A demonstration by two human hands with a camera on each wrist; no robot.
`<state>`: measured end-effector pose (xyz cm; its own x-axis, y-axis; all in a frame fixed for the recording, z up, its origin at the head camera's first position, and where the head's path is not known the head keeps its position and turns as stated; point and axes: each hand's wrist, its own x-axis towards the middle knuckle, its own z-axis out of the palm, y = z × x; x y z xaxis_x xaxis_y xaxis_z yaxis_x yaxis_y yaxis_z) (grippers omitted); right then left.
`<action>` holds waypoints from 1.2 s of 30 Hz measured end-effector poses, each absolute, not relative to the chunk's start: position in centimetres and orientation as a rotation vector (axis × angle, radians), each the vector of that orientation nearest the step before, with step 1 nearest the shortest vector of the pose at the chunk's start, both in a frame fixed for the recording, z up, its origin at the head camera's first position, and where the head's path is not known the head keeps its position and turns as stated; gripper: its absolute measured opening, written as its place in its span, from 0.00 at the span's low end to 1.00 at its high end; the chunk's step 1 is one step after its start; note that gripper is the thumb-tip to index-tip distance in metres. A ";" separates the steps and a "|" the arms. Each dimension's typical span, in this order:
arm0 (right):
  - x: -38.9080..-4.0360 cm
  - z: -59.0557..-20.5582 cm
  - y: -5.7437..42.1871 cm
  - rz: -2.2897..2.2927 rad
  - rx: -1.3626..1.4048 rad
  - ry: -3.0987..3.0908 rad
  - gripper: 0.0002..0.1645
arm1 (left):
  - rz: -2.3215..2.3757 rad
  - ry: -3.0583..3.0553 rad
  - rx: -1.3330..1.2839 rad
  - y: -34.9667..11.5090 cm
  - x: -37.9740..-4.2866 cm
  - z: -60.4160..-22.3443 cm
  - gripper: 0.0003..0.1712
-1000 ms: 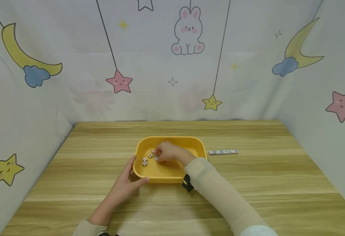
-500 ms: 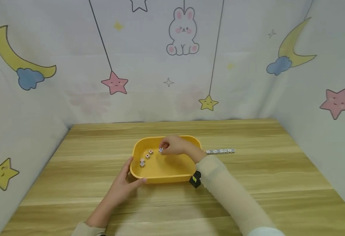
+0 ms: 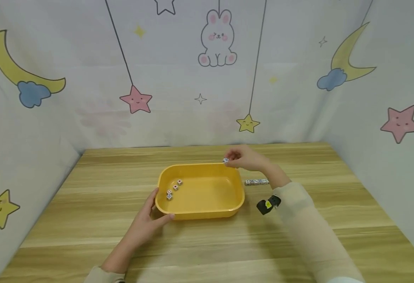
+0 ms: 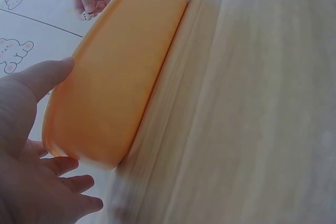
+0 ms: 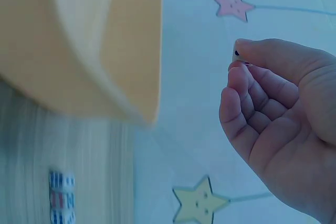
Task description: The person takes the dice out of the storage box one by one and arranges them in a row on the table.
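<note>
A yellow plastic tray (image 3: 207, 215) sits on the wooden table. My left hand (image 3: 146, 223) rests at its near left corner. In the left wrist view the thumb (image 4: 55, 72) touches the rim, and the other fingers lie spread at the tray's end. Over the tray's far right corner, my right hand (image 3: 247, 158) pinches a white die (image 3: 226, 160) between thumb and fingertips; a dark pip shows on that die (image 5: 237, 52) in the right wrist view. Several dice (image 3: 175, 188) lie at the left inside the tray.
A straight row of dice (image 3: 256, 182) lies on the table just right of the tray, its right end hidden by my right forearm. A black strap-like device (image 3: 268, 204) is at the right wrist. Printed cloth walls (image 3: 178, 129) stand behind and at both sides.
My right hand has lifted a die out of the tray and moved up and right to the far right corner. The left hand keeps its place at the tray.
</note>
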<state>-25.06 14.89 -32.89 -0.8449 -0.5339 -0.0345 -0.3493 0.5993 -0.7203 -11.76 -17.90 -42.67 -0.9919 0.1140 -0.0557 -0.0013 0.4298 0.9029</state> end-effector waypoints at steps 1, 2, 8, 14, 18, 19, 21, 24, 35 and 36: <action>-25.1 -32.9 15.7 -1.089 -0.721 2.594 0.13 | 1.616 2.566 0.103 -17.9 -11.8 -42.7 0.59; -25.1 -32.8 16.6 -1.094 -0.705 2.603 0.14 | 1.614 2.568 0.105 -17.9 -11.8 -42.7 0.59; -24.9 -32.8 21.9 -1.098 -0.575 2.694 0.14 | 1.624 2.562 0.117 -17.9 -11.8 -42.6 0.59; -24.1 -33.1 26.0 -1.083 -0.475 2.745 0.17 | 1.622 2.558 0.099 -17.9 -11.7 -42.5 0.60; -23.7 -33.5 27.7 -1.061 -0.432 2.765 0.18 | 1.617 2.553 0.077 -18.0 -11.7 -42.4 0.60; -23.7 -33.6 28.0 -1.058 -0.425 2.765 0.18 | 1.616 2.554 0.074 -18.0 -11.7 -42.4 0.60; -23.6 -34.0 28.6 -1.051 -0.410 2.763 0.18 | 1.617 2.555 0.071 -18.1 -11.6 -42.4 0.60; -23.5 -34.7 29.4 -1.045 -0.382 2.751 0.19 | 1.625 2.555 0.085 -18.0 -11.6 -42.5 0.60; -23.8 -38.0 31.4 -0.992 -0.331 2.739 0.16 | 1.605 2.551 0.087 -18.0 -11.7 -42.4 0.57; -23.8 -38.3 31.4 -0.985 -0.338 2.741 0.15 | 1.605 2.550 0.086 -18.0 -11.7 -42.4 0.58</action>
